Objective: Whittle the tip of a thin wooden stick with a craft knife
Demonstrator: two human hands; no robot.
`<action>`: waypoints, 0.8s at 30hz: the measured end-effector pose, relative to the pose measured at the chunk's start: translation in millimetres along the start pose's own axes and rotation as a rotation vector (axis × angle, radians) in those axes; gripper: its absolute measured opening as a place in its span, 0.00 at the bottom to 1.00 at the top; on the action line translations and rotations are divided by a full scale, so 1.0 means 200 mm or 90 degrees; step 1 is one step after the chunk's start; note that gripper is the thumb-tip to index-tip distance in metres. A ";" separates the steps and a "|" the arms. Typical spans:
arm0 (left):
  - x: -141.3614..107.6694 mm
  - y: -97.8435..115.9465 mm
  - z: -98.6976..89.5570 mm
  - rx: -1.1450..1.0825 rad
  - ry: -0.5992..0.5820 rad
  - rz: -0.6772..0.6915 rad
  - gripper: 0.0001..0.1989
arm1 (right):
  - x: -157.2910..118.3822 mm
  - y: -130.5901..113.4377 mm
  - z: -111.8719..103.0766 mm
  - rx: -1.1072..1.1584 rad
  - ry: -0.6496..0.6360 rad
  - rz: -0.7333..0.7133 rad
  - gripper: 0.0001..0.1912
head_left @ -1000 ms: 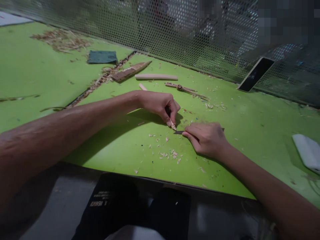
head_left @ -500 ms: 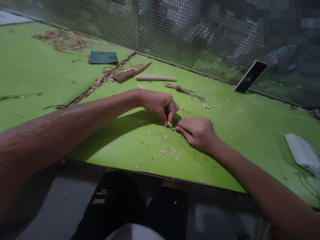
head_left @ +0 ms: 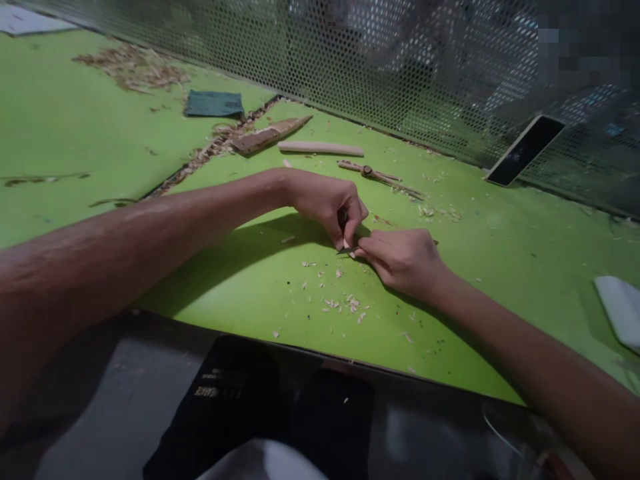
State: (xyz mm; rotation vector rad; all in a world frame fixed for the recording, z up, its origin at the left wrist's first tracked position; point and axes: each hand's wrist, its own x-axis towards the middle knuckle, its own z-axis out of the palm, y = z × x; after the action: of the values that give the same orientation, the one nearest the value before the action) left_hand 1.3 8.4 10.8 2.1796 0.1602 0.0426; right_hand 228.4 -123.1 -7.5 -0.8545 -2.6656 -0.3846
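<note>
From here, whittling looks under way: the left hand (head_left: 327, 200) pinches a pale wooden piece (head_left: 348, 245) at its own five o'clock, grip closed, the right hand (head_left: 407, 261) clasps a small knife (head_left: 344, 251) at the wood's tip, and another cut would want light, steady pressure.

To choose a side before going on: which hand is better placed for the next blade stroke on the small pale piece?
Probably the right hand: it grips the dark blade, which is right at the pale piece, while the left hand pinches that piece.
</note>
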 end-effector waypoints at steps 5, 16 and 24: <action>-0.01 0.01 0.00 -0.003 0.006 -0.013 0.04 | -0.03 -0.02 -0.01 0.000 -0.044 0.034 0.21; -0.01 0.02 0.01 -0.018 0.003 -0.029 0.06 | -0.03 -0.02 -0.01 0.004 0.000 0.011 0.18; -0.01 -0.01 0.00 -0.004 -0.003 -0.012 0.06 | -0.07 -0.05 -0.05 -0.038 -0.037 0.031 0.19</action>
State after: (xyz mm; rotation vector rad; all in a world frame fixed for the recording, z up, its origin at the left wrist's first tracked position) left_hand 0.1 9.5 9.6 2.1716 0.1780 0.0267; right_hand 235.2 -141.1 -5.9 -0.9605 -2.6920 -0.4350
